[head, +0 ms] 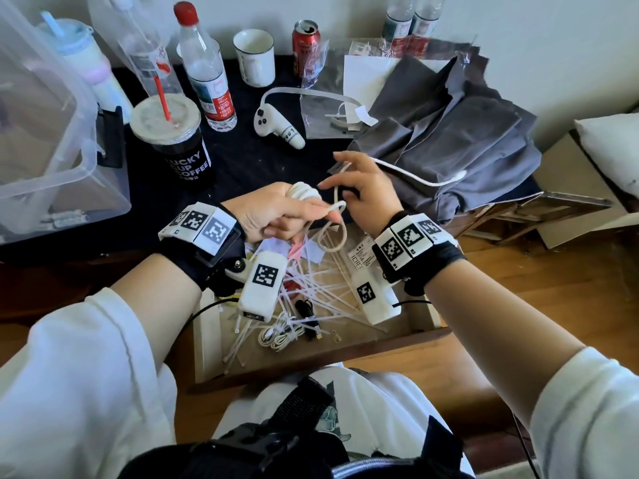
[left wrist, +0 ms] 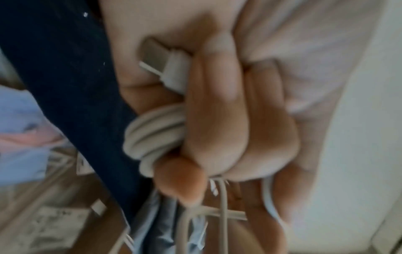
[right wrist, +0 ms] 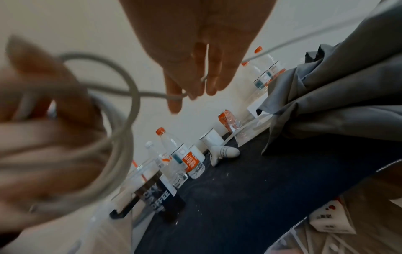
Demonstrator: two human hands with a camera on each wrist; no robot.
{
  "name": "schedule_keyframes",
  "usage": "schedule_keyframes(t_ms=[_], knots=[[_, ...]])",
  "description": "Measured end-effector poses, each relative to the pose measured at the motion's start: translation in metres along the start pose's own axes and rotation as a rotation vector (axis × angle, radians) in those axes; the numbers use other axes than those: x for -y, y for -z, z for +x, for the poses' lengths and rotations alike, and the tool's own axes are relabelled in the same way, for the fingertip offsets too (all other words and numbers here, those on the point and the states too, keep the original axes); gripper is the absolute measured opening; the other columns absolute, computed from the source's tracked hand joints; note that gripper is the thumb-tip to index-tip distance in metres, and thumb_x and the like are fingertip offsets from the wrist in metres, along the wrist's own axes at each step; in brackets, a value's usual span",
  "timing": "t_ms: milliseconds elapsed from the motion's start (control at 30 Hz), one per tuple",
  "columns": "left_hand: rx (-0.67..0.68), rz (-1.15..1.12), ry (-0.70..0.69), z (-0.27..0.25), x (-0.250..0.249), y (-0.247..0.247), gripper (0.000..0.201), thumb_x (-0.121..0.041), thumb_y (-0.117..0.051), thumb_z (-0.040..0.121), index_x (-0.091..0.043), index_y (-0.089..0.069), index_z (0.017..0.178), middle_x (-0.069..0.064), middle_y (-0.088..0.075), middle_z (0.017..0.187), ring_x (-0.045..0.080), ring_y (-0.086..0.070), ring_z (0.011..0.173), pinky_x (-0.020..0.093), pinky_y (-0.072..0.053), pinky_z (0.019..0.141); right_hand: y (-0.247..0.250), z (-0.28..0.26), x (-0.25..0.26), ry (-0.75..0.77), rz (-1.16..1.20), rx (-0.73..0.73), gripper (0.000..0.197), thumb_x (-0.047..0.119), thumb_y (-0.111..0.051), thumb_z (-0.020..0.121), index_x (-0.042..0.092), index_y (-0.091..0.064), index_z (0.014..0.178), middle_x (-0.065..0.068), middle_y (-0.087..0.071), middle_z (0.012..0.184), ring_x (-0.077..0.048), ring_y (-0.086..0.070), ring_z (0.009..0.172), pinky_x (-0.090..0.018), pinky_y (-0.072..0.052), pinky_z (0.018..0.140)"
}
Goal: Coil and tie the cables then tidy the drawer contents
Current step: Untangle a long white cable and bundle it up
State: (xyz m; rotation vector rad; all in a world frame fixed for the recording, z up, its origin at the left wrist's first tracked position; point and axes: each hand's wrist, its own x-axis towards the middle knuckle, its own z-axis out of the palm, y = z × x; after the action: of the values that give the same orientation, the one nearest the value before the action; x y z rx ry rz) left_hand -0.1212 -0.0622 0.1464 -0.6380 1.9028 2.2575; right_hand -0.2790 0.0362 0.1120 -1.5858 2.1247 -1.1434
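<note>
L hand point(head: 273, 216) fisted w/ fingers curled tight, R hand point(head: 363, 191) raised beside it, fingers loosely spread.

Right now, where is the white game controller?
In the head view, the white game controller lies on the dark tabletop, between the red-capped bottle and the grey cloth.

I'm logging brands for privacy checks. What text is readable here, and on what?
"LUCKY CUP COFFEE": dark coffee cup sleeve.
Too small or blurred to read: water bottle labels, red can, printed slip in the drawer.
Wrist bands: coded squares only, no words.
</note>
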Motion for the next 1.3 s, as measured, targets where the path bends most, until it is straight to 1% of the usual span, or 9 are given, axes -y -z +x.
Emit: schedule_keyframes(t_ms=[100,267,367,467,567,800,900,1100,1300], knots=[[-0.147,-0.059,-0.090,0.003,-0.002,0.002,0.021,-0.023,-0.056,0.090,-0.014,-0.071,0.079,-0.009,-0.025,0.034,0.006,-0.021,0.028,0.022,-0.034,0.049,-0.004,-0.006,0.009,0.003,0.121,0.187,0.049,-0.007,-0.057,0.068,0.012,-0.065,0.113,-0.004,-0.050,0.131,-0.012,-0.050,0.112,-0.015,-0.037,0.097],[-0.296,-0.113,-0.043,0.009,0.004,0.004,0.029,-0.023,-0.043,0.099,-0.011,-0.052,0.074,-0.009,-0.027,0.032,0.005,-0.022,0.027,0.027,-0.029,0.055,0.007,-0.009,0.034,-0.367,0.696,0.194,0.033,0.002,-0.050,0.068,0.015,-0.055,0.099,0.002,-0.060,0.081,-0.007,-0.056,0.076,-0.019,-0.044,0.074],[-0.237,-0.164,-0.039,0.011,0.006,0.003,0.035,-0.027,-0.040,0.099,-0.013,-0.047,0.068,-0.009,-0.026,0.032,0.006,-0.022,0.026,0.027,-0.030,0.054,0.004,-0.008,0.032,-0.340,0.626,0.118,0.019,0.007,-0.048,0.094,0.020,-0.057,0.083,0.001,-0.053,0.067,-0.003,-0.051,0.062,-0.021,-0.040,0.069],[-0.123,-0.340,-0.047,0.010,0.004,0.001,0.047,-0.031,-0.035,0.098,-0.020,-0.048,0.055,-0.010,-0.025,0.032,0.006,-0.022,0.027,0.023,-0.037,0.052,-0.004,-0.009,0.025,-0.195,0.479,0.157,0.024,0.006,-0.050,0.094,0.021,-0.055,0.077,0.004,-0.048,0.063,0.003,-0.044,0.051,-0.014,-0.037,0.059],[-0.072,-0.637,-0.116,0.007,-0.006,0.000,0.044,-0.036,-0.039,0.090,-0.021,-0.048,0.050,-0.009,-0.026,0.031,0.006,-0.024,0.026,0.018,-0.040,0.050,-0.011,-0.011,0.019,-0.182,0.262,0.294,0.031,0.008,-0.053,0.093,0.028,-0.056,0.069,0.011,-0.048,0.060,-0.001,-0.043,0.055,-0.025,-0.038,0.062],[-0.084,-1.125,-0.417,0.012,-0.020,0.008,0.046,-0.030,-0.033,0.100,-0.001,-0.068,0.093,-0.004,-0.037,0.040,0.006,-0.037,0.033,0.019,-0.049,0.056,-0.016,-0.024,0.024,-0.206,-0.105,0.599,0.016,0.021,-0.051,0.094,0.012,-0.065,0.095,0.010,-0.053,0.076,-0.011,-0.050,0.082,-0.023,-0.037,0.074],[-0.261,-1.057,-0.449,0.016,-0.024,0.015,0.040,-0.028,-0.027,0.103,0.002,-0.054,0.107,-0.006,-0.039,0.042,0.004,-0.041,0.037,0.018,-0.051,0.061,-0.016,-0.030,0.034,-0.180,-0.129,0.697,0.018,0.023,-0.047,0.096,0.020,-0.061,0.086,0.012,-0.051,0.072,-0.010,-0.050,0.069,-0.026,-0.041,0.076],[-0.389,-0.930,-0.359,0.021,-0.010,0.020,0.032,-0.028,-0.031,0.103,-0.016,-0.037,0.074,-0.009,-0.043,0.051,0.003,-0.045,0.047,0.019,-0.048,0.077,-0.008,-0.032,0.052,-0.098,-0.202,0.697,0.034,0.037,-0.035,0.099,0.012,-0.058,0.097,0.003,-0.057,0.082,-0.016,-0.051,0.076,-0.029,-0.041,0.075],[-0.423,-0.635,-0.158,0.024,0.004,0.005,0.026,-0.010,-0.037,0.101,-0.013,-0.037,0.075,0.000,-0.047,0.062,0.006,-0.050,0.050,0.019,-0.052,0.061,0.004,-0.021,0.058,0.061,-0.403,0.618,0.036,0.043,-0.037,0.098,0.015,-0.060,0.096,-0.004,-0.063,0.087,-0.026,-0.058,0.085,-0.040,-0.048,0.079]])
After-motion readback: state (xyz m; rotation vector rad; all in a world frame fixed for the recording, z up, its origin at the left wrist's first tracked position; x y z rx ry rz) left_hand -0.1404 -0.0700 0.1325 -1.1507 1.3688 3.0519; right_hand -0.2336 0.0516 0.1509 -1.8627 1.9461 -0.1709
